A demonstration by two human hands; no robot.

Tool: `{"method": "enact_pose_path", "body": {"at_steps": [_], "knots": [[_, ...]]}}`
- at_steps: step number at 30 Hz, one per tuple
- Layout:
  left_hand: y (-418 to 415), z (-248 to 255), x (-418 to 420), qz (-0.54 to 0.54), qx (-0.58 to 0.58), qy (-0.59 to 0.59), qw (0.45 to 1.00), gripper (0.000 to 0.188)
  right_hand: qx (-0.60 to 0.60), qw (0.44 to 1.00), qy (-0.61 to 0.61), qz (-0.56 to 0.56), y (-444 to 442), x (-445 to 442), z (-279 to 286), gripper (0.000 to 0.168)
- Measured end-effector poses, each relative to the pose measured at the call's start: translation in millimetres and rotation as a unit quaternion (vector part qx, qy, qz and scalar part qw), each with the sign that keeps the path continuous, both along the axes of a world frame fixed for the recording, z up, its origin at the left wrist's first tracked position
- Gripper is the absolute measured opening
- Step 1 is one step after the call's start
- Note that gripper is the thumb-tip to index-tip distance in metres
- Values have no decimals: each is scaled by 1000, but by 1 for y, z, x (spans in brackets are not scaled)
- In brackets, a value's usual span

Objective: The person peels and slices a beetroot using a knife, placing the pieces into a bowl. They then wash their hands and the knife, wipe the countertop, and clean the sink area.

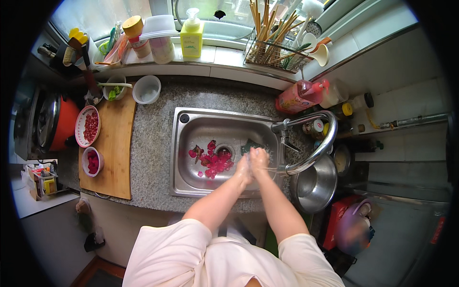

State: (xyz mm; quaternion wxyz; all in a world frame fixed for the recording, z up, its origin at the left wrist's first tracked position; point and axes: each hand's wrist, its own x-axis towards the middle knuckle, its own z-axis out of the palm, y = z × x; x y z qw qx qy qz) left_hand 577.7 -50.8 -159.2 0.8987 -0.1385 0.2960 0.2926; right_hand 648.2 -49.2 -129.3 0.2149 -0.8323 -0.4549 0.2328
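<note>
Over the right half of a stainless steel sink (200,118), my left hand (244,168) and my right hand (259,160) are pressed together, wet, under water from the chrome faucet (328,143). Their fingers are partly blurred, and whether anything lies between the palms is hidden. A dark green cloth or pad (249,145) lies in the sink just beyond my fingertips. Red fruit peel pieces (215,163) are scattered around the drain (226,151), left of my hands.
A wooden cutting board (116,143) at the left bears a bowl of red seeds (91,125) and a cup of red pieces (93,163). A steel basin (313,183) stands right of the sink. A pink pump bottle (299,97) and a chopstick rack (274,53) are beyond it.
</note>
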Motion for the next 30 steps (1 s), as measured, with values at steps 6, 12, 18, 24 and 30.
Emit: {"method": "enact_pose_path", "body": {"at_steps": [6,12,18,24,30], "knots": [[-4,-84,-19,53,59,-201,976,35,131,984,38,114,-14,-67,11,30],[12,7,-78,-67,29,32,997,53,1,998,-2,-61,-22,4,-2,37],[18,-12,-143,50,14,259,965,26,31,918,388,-74,-44,-13,97,18],[-7,23,-101,-220,-19,9,975,75,37,898,439,19,-55,-24,113,27],[5,24,-24,-126,-11,60,990,31,71,983,147,82,-94,-36,119,26]]}}
